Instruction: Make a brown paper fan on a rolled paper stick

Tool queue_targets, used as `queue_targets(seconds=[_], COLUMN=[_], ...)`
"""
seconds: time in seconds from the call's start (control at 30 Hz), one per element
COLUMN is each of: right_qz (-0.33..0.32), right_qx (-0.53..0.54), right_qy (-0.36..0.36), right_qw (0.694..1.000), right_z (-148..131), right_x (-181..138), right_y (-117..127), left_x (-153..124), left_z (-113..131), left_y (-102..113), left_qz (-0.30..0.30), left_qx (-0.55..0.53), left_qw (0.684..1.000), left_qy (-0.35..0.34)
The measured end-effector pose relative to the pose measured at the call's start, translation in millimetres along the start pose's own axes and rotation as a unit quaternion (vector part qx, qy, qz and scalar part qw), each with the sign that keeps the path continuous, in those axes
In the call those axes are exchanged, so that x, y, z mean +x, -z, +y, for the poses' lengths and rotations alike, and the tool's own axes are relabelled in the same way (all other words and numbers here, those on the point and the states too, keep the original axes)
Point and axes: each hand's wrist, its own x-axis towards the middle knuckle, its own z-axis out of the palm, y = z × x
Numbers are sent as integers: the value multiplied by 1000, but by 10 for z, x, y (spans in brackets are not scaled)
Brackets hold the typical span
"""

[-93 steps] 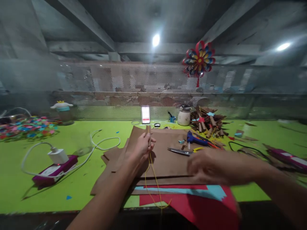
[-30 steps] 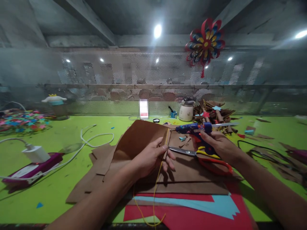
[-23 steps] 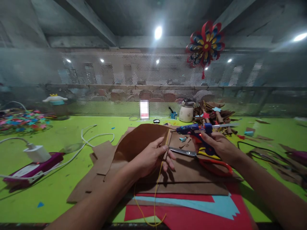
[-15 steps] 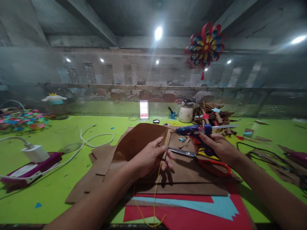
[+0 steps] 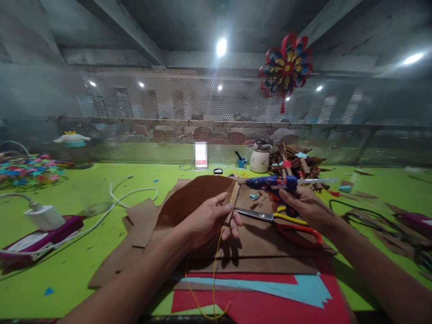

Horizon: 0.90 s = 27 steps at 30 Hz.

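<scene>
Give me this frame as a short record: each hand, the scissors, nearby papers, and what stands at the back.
Left hand: pinching the edge of a curled brown sheet, yellow string hanging below
Right hand: holding a blue glue gun, tip at that edge; contact unclear
Scissors: on brown paper, blades toward the left hand
Nearest the wearer: red paper, light-blue paper
Back: lit phone, white jar

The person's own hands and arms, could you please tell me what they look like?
The bare left hand and bare right hand wear no gloves. The bare left forearm and bare right forearm show no sleeve, watch or bracelet. No rings can be made out.
</scene>
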Motion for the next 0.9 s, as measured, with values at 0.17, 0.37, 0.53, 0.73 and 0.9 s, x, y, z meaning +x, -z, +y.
queue_targets(seconds=[0.17, 0.37, 0.53, 0.73, 0.9], right_qz=[24, 39, 14, 2, -39], right_qx=[-92, -200, -242, -249, -242], right_qy=[35, 59, 196, 217, 201], right_qw=[995, 977, 950, 944, 948], right_z=[6, 3, -120, -137, -208], right_x=[-16, -40, -35, -34, -66], right_y=[-5, -39, -79, -82, -100], left_x=[13, 5, -5, -2, -11], left_z=[-3, 8, 34, 38, 43], left_y=[12, 16, 27, 51, 58], left_qz=[-5, 0, 0, -8, -2], left_qx=[0, -3, -9, -4, -1], left_qw=[1000, 1000, 1000, 1000, 1000], left_qy=[-1, 0, 0, -5, -2])
